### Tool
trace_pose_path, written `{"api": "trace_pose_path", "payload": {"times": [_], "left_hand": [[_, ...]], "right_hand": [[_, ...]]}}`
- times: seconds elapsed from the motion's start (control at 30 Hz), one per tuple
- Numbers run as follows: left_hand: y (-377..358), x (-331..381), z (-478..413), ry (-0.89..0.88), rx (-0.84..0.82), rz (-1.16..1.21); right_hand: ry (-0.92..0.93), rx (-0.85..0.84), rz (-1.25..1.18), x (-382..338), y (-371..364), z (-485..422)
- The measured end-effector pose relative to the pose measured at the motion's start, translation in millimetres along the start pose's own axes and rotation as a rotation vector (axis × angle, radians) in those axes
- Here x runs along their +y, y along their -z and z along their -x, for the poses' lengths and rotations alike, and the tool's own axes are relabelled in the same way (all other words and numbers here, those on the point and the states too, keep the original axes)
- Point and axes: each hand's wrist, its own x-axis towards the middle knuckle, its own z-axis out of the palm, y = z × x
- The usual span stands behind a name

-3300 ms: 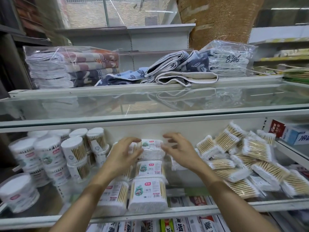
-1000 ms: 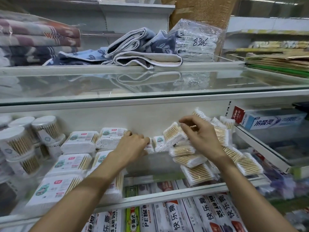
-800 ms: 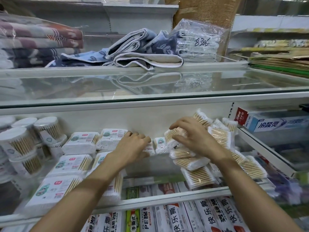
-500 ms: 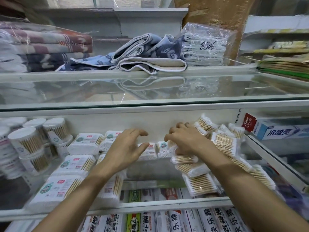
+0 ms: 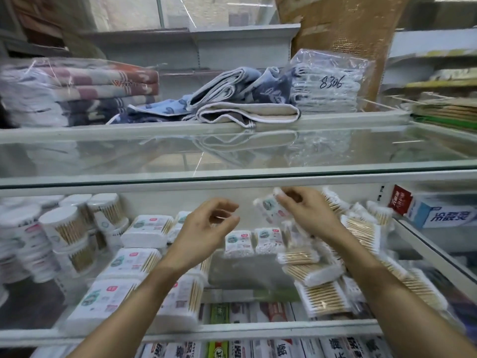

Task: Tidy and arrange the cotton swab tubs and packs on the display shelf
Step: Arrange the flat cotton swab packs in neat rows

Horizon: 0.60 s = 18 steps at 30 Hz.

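Note:
My right hand pinches a small labelled swab pack and holds it up above the glass shelf. My left hand hovers beside it with fingers loosely curled, holding nothing. Two more small packs stand against the back wall below the hands. Larger flat white packs lie in rows on the left. Round swab tubs are stacked at the far left. A loose heap of clear packs with wooden swabs fills the right side.
A glass shelf above carries folded towels and bagged cloths. Toothpaste boxes sit on a side shelf at the right. Boxed goods line the shelf underneath.
My right hand has lifted a small pack off the row and raised it. My left hand has come up off the packs and hangs free. The view has tilted up slightly.

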Motion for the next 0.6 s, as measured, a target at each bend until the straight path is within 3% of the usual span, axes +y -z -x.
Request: {"api": "trace_pose_path", "payload": {"times": [0.1, 0.17, 0.43, 0.6], "left_hand": [[-1.2, -0.8, -4.7, 0.101, -0.039, 0.134], [-2.0, -3.3, -6.6, 0.120, -0.054, 0.198], [-4.6, -0.2, -10.9, 0.102, -0.101, 0.299], [-7.4, 1.5, -13.7, 0.151, -0.188, 0.292]], "right_hand": [[-0.248, -0.081, -0.519, -3.0, 1.3, 1.6], [-0.306, -0.107, -0.670, -0.8, 1.2, 1.5], [-0.246, -0.147, -0.600, -3.4, -2.9, 0.6], [-0.088, -0.165, -0.297, -22.5, -10.6, -1.8]]}}
